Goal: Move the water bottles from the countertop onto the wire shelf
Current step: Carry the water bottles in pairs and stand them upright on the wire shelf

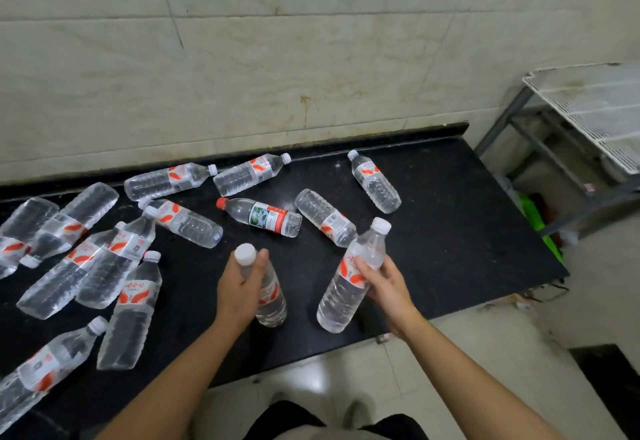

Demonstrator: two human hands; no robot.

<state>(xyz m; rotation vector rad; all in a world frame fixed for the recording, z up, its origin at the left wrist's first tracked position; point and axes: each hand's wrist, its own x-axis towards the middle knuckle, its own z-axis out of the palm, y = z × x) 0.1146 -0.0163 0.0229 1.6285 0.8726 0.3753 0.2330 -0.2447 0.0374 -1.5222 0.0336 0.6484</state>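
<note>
Several clear water bottles with red-and-white labels lie on their sides across the black countertop (450, 231). My left hand (239, 287) grips one white-capped bottle (272, 304) near its neck, held upright above the counter's front. My right hand (382, 283) grips a second bottle (346, 287) round its middle, tilted with the cap up and to the right. A bottle with a red cap and a green-and-red label (263, 216) lies just behind my hands. The white wire shelf (588, 110) stands to the right of the counter, its visible top tier bare.
A tiled wall runs behind the counter. The shelf's grey metal frame (519, 138) stands on the floor past the counter's right end, with green items (540, 217) below it. Pale floor tiles lie in front; a dark mat (609, 384) is at lower right.
</note>
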